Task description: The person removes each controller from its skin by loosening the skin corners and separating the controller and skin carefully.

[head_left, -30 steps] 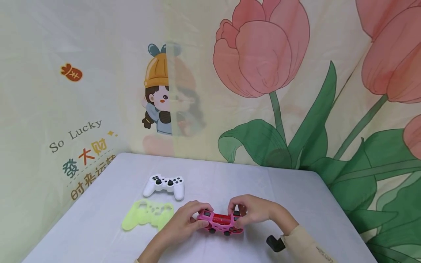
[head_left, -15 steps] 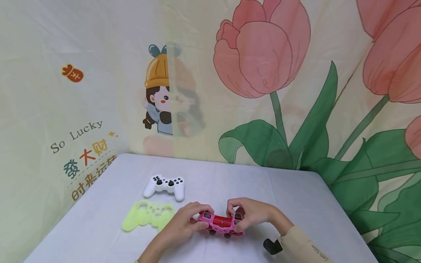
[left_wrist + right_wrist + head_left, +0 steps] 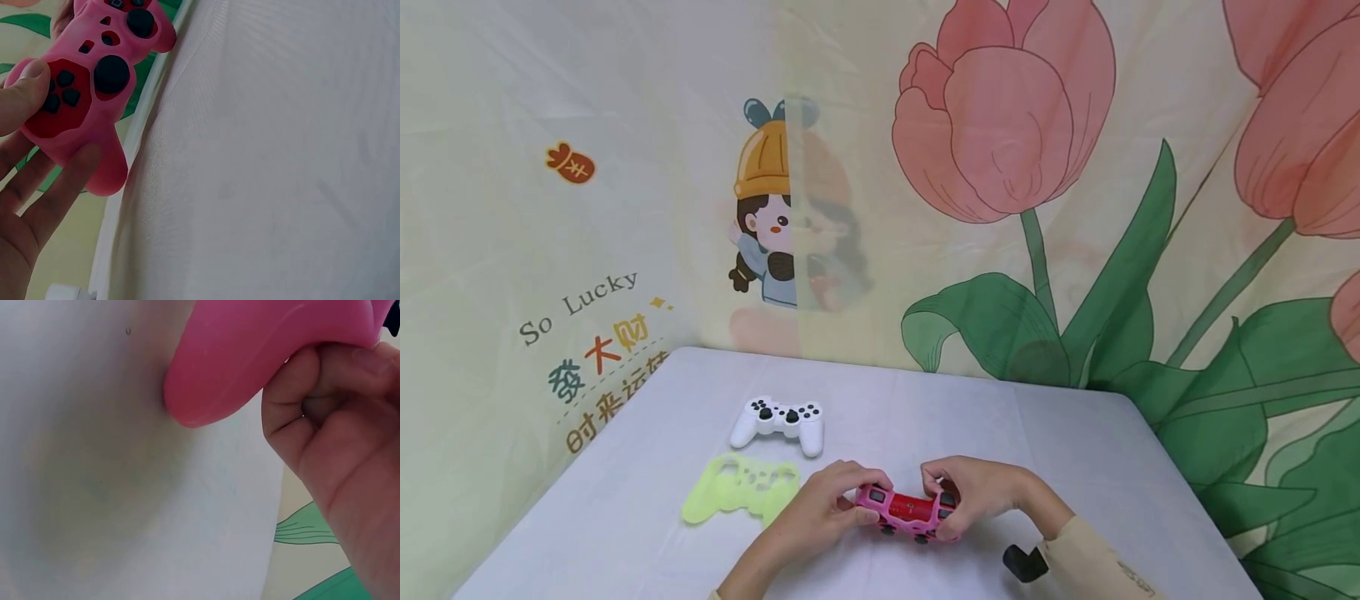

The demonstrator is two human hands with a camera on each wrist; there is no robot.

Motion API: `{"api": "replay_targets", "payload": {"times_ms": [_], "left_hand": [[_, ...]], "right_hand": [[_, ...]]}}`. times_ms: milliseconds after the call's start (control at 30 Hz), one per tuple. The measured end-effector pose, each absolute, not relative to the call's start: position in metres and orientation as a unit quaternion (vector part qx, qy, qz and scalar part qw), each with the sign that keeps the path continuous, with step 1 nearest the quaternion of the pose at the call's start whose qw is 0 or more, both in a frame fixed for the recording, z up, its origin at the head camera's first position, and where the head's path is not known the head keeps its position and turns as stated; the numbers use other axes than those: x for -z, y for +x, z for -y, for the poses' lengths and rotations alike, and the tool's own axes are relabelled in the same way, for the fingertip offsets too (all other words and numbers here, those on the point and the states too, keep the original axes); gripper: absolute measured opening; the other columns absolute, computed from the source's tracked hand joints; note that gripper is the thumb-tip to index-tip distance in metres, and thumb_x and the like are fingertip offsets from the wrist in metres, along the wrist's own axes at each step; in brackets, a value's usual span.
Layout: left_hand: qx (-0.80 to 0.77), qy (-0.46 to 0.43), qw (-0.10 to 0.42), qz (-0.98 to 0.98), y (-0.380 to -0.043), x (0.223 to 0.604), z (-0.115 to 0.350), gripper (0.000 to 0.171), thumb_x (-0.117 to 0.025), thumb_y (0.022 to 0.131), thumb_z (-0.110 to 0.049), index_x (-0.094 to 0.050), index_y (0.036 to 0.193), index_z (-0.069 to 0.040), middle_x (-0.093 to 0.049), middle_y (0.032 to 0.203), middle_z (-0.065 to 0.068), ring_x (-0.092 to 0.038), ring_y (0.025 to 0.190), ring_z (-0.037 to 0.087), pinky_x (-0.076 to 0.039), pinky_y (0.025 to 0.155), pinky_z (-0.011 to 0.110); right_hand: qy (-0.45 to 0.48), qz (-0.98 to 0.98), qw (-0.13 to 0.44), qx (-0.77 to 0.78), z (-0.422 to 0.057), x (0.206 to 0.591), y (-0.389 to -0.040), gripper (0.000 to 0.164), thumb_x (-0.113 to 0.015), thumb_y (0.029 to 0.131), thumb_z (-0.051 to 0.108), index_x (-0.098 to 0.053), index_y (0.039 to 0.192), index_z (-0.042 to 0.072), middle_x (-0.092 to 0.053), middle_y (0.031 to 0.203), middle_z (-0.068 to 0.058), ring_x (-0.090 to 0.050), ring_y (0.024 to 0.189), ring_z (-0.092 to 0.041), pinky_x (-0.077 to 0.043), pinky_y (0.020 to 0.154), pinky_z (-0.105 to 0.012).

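Observation:
Between both hands is a red game controller [image 3: 912, 507] in a pink silicone cover [image 3: 94, 37], its shoulder buttons tilted up toward the head camera. My left hand [image 3: 827, 510] grips its left end, the thumb [image 3: 25, 94] lying over the direction buttons and the fingers behind the grip. At the other end, my right hand [image 3: 981, 498] pinches the cover near the shoulder buttons, with curled fingers. In the right wrist view a pink handle [image 3: 219, 369] of the cover hangs beside the curled right hand [image 3: 350, 437].
A white game controller [image 3: 778, 423] lies on the white-covered table [image 3: 647, 500], left of the hands. In front of it a flat yellow-green silicone cover [image 3: 741, 486] rests partly behind the left hand. A black device [image 3: 1026, 563] sits at the right wrist. Printed cloth [image 3: 850, 167] hangs behind the table.
Both hands keep hold of the pink-covered controller, which has shifted slightly right and down in the head view. The view itself has drifted a little. The white controller and yellow-green cover stay put.

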State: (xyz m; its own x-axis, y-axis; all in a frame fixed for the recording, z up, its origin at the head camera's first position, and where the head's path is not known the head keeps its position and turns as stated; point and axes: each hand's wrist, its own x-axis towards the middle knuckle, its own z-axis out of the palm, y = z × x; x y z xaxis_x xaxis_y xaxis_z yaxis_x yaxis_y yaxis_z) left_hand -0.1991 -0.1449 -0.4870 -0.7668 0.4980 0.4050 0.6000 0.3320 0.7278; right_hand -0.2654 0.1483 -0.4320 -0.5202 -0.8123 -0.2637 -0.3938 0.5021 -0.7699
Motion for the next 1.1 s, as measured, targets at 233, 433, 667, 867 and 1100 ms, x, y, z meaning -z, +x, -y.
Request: {"api": "replay_targets", "payload": {"times_ms": [233,433,667,867,1100], "left_hand": [[0.467,-0.344,0.061,0.812,-0.199,0.488,0.144,0.032,-0.078,0.095,-0.029,-0.071,0.126,-0.033,-0.072,0.114,-0.014,-0.062,0.107,0.008,-0.061,0.081,0.026],[0.470,-0.357,0.071,0.804,-0.200,0.487,0.146,0.033,-0.079,0.093,-0.027,-0.072,0.126,-0.030,-0.072,0.111,-0.012,-0.062,0.105,0.009,-0.062,0.082,0.026],[0.469,-0.344,0.063,0.811,-0.202,0.489,0.146,0.033,-0.078,0.095,-0.030,-0.073,0.127,-0.029,-0.073,0.113,-0.013,-0.064,0.104,0.008,-0.062,0.080,0.026],[0.463,-0.323,0.071,0.822,-0.202,0.490,0.142,0.033,-0.078,0.095,-0.033,-0.073,0.127,-0.029,-0.073,0.113,-0.011,-0.065,0.103,0.007,-0.061,0.076,0.025],[0.450,-0.279,0.080,0.845,-0.202,0.487,0.139,0.034,-0.080,0.094,-0.034,-0.073,0.128,-0.037,-0.072,0.109,-0.015,-0.063,0.099,0.005,-0.060,0.077,0.025]], "right_hand": [[-0.363,-0.818,0.317,0.312,-0.149,0.427,-0.264,0.039,-0.088,0.078,0.025,-0.054,0.094,0.019,-0.066,0.095,0.009,-0.058,0.089,-0.006,-0.049,0.075,-0.023],[-0.381,-0.812,0.318,0.309,-0.149,0.422,-0.266,0.044,-0.093,0.079,0.024,-0.051,0.090,0.018,-0.059,0.088,0.011,-0.054,0.086,-0.004,-0.044,0.071,-0.021],[-0.421,-0.804,0.237,0.348,-0.159,0.428,-0.261,0.048,-0.095,0.081,0.030,-0.049,0.087,0.015,-0.051,0.086,0.008,-0.048,0.082,-0.004,-0.041,0.067,-0.019],[-0.428,-0.805,0.122,0.392,-0.170,0.442,-0.248,0.040,-0.091,0.086,0.035,-0.055,0.089,0.017,-0.056,0.085,-0.001,-0.052,0.074,-0.006,-0.049,0.063,-0.025],[-0.431,-0.816,-0.004,0.384,-0.174,0.453,-0.237,0.031,-0.087,0.090,0.036,-0.059,0.092,0.023,-0.062,0.081,0.001,-0.055,0.066,-0.009,-0.050,0.058,-0.024]]}}
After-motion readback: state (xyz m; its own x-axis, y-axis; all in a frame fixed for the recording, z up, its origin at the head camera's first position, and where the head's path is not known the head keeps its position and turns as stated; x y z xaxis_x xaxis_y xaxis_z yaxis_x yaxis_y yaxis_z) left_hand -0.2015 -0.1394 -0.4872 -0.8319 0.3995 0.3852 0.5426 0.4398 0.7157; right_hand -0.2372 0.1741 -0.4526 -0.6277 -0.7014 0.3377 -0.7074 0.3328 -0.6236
